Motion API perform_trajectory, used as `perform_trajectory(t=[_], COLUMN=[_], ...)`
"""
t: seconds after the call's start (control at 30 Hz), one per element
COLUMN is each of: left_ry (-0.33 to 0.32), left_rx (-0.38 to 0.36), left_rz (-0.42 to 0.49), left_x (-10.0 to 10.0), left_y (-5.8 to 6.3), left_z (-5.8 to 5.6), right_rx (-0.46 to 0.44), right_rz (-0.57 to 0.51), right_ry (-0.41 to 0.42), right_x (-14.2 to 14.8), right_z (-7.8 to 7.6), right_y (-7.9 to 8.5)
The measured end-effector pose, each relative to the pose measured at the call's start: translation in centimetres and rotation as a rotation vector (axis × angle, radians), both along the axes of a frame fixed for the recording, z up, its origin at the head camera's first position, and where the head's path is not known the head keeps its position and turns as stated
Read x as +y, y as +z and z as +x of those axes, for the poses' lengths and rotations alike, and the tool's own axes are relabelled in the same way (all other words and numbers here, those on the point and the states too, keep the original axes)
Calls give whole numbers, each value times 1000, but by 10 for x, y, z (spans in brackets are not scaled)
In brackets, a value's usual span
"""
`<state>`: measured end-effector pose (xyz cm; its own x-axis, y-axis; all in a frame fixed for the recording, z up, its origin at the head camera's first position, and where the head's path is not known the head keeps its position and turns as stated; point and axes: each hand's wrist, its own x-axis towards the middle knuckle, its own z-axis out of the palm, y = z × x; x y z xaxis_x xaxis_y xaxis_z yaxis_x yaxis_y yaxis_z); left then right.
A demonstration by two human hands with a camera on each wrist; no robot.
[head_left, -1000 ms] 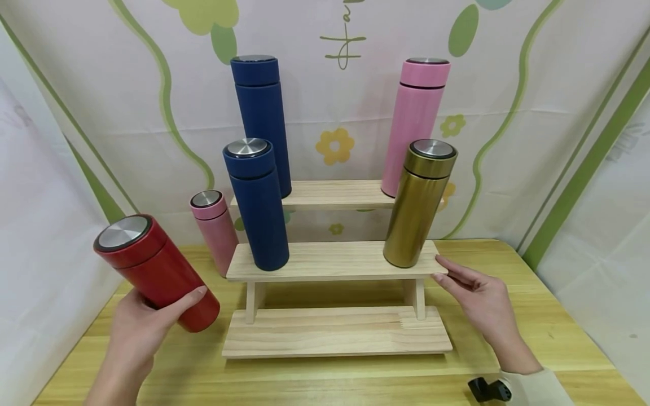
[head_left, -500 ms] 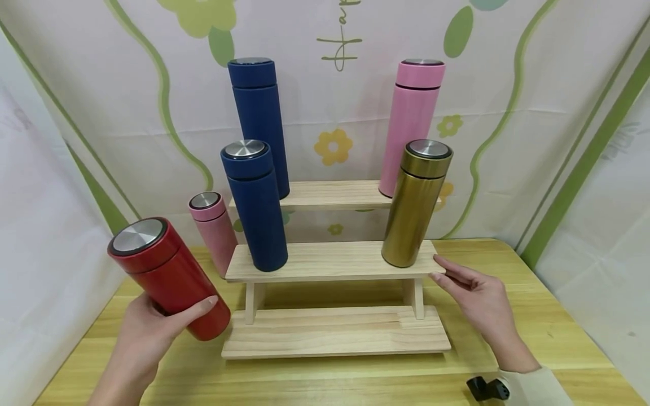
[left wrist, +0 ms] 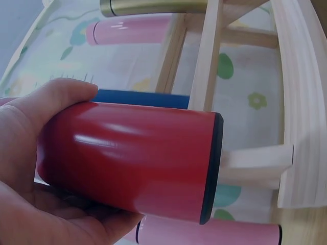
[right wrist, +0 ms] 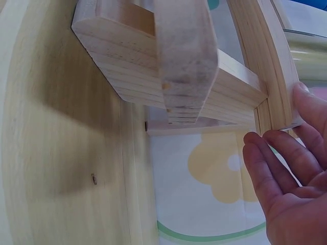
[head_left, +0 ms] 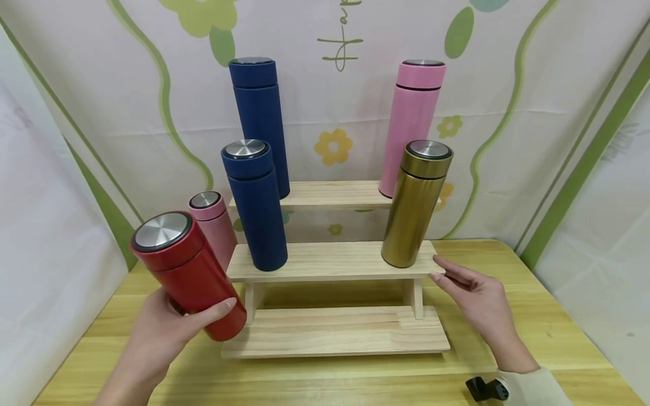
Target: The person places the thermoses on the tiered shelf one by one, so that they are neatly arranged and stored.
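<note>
Fingers (left wrist: 121, 224) of the left hand (head_left: 167, 327) are wrapped round the red bottle (head_left: 195, 276), thumb across its side, gripping it near the lower half. So the bottle's up in the air, leaning with its steel-topped lid toward the left and its base down by the left end of the wooden stand (head_left: 332, 335). Right hand (head_left: 479, 293) has its fingertips and thumb pinching the right end of the middle shelf (head_left: 330, 260). On that shelf there's a blue bottle (head_left: 258, 217) at left and a gold bottle (head_left: 415, 211) at right, both upright. Top shelf (head_left: 332, 193) has a taller blue bottle (head_left: 260, 110) and a tall pink bottle (head_left: 413, 124). Another, shorter pink bottle (head_left: 215, 234) is just left of the stand, partly hidden behind the red one. Everything's on a wood-grain worktop (head_left: 325, 383) with a flowery curtain (head_left: 325, 93) behind
</note>
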<state>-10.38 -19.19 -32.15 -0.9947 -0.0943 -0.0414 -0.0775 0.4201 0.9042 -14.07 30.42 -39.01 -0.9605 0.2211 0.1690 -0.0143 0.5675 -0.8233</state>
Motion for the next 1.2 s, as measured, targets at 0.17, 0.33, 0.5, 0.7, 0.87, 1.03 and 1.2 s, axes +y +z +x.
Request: perform_trajectory(t=[0.17, 0.33, 0.5, 0.7, 0.87, 1.03, 1.2], left_ry=[-27, -51, -88, -156, -185, -197, -234], left_rx=[-22, -10, 31, 53, 34, 33, 21], left_rz=[10, 29, 47, 82, 109, 131, 159], left_x=[12, 23, 36, 53, 64, 76, 89], left_y=[5, 7, 12, 14, 11, 7, 3], left_z=[1, -1, -4, -7, -8, -11, -12], right_rx=[7, 11, 7, 2, -1, 2, -3], right_rz=[1, 1, -1, 0, -6, -8, -13], right_ry=[-1, 0, 0, -1, 4, 1, -6], right_x=[-1, 0, 0, -1, -2, -2, -2], right_z=[0, 0, 0, 0, 0, -1, 0], right_y=[-1, -1, -1, 0, 0, 0, 0])
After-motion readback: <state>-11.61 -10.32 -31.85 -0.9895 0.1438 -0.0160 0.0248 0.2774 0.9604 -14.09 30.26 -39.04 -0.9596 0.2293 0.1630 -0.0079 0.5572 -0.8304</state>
